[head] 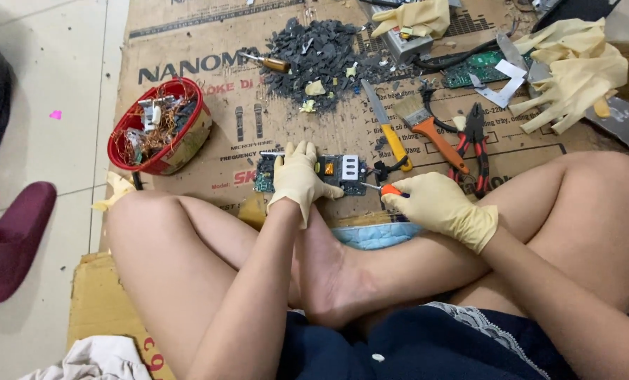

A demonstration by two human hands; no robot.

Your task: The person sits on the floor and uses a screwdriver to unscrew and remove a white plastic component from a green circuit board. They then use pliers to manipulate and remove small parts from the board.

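Both my hands wear cream rubber gloves. My left hand presses down on a green circuit board lying on flattened cardboard in front of my crossed legs. My right hand is closed around a small orange-handled screwdriver, whose metal tip points left and touches the board's right edge. The board carries a white block and dark components; its left part is hidden under my left hand.
A red bowl with copper wire and scrap sits at left. A heap of dark chips, a yellow-handled knife, an orange-handled brush, red pliers, another green board and spare gloves lie beyond.
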